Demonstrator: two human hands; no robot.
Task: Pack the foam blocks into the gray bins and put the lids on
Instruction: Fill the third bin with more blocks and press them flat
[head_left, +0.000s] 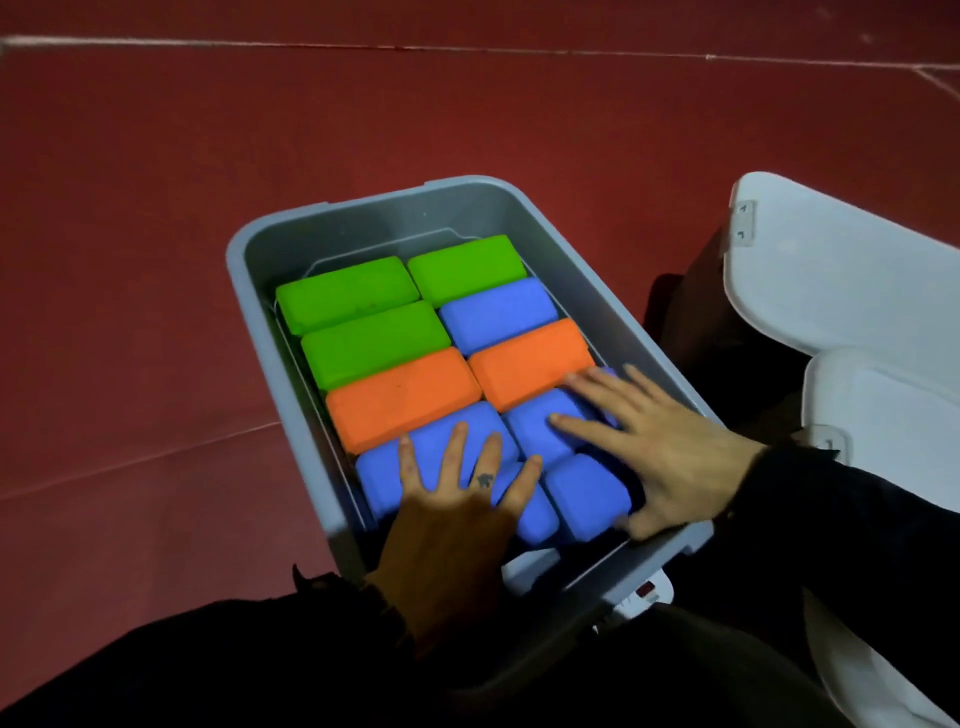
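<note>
A gray bin (613, 291) stands on the red floor, filled with foam blocks in two columns. Three green blocks (348, 293) lie at the far end, a blue one (498, 314) beside them, then two orange blocks (402, 397). Several blue blocks (587, 496) fill the near end, some standing on edge. My left hand (457, 499) presses flat with spread fingers on the near-left blue block. My right hand (654, 441) lies flat on the near-right blue blocks, its fingertips reaching the right orange block (524, 364).
Two white lids (841, 280) lie to the right of the bin, one overlapping the other. Red floor with pale lines stretches left and beyond. My dark sleeves and lap fill the bottom of the view.
</note>
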